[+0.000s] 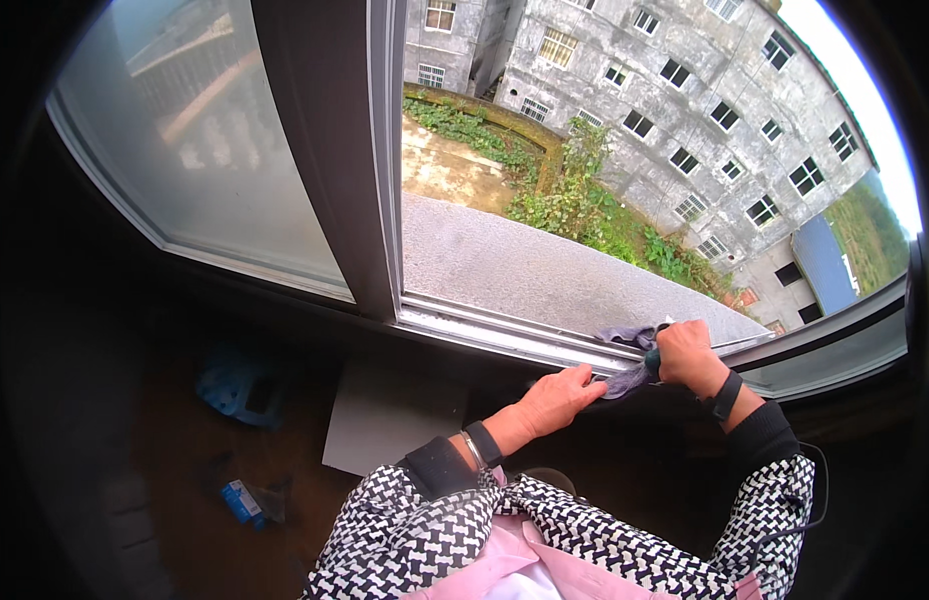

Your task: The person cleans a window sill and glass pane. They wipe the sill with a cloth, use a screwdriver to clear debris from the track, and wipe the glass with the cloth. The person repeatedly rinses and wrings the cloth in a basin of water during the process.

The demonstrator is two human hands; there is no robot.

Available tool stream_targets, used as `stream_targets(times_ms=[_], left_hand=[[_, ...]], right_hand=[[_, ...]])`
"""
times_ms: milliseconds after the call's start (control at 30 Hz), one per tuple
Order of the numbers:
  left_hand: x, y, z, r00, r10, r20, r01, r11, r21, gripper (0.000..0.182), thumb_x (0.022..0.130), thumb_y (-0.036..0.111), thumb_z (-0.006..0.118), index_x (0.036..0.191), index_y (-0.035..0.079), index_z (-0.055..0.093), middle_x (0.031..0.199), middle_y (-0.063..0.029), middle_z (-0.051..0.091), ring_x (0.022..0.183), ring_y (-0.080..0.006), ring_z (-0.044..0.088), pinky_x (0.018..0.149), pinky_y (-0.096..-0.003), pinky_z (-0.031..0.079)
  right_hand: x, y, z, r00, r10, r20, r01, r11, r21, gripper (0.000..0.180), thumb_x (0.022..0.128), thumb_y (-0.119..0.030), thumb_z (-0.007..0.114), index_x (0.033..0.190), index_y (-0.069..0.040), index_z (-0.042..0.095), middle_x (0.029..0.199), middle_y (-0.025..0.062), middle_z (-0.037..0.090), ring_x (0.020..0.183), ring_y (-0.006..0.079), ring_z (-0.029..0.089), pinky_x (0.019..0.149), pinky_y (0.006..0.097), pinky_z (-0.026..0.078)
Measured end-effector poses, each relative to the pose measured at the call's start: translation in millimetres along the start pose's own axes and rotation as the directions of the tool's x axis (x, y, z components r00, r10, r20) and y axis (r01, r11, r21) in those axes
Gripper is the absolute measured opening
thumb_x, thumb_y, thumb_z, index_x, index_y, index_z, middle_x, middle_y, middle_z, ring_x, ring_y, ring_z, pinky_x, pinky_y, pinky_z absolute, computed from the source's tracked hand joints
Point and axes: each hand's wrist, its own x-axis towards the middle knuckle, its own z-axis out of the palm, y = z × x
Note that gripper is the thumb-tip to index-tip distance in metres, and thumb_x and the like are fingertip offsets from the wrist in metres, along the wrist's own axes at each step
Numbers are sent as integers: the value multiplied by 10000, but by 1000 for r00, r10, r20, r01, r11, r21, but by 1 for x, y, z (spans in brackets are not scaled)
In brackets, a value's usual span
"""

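Observation:
A purple-grey cloth (626,381) lies across the sliding-window track (494,337), bunched over its rails near the right end. My left hand (547,401) pinches the near edge of this cloth between thumb and fingers. Just to the right, my right hand (689,356) is closed in a fist around a dark green handle (652,362) that presses on the cloth at the track. What tool the handle belongs to is hidden by the fist and the cloth. Another fold of the cloth spreads over the outer rail beside the concrete ledge (509,255).
A frosted glass pane (232,150) and dark frame post (314,150) stand at left. The opening looks out over a drop to plants and a grey building (622,112). On the dark floor are a blue plastic bag (228,390), a blue-and-white box (242,502) and a pale panel (393,416).

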Motion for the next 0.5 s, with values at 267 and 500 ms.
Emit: stream_targets(times_ms=[267,500], left_hand=[[-40,-1,-77,931,-286,-226,303,952,48,381,821,87,757,1172,156,626,949,-86,584,816,-324,670,668,-402,559],[-54,-51,-130,891,-153,-427,415,656,631,69,808,60,630,811,108,582,874,-68,506,813,-252,605,649,-382,513]], right_hand=[[-24,-22,-31,856,179,-484,300,590,749,159,700,-202,747,772,-80,674,797,170,662,812,411,657,724,504,524],[23,-120,-6,836,61,-545,426,554,715,213,761,-186,708,957,-125,650,853,179,677,844,435,667,731,532,532]])
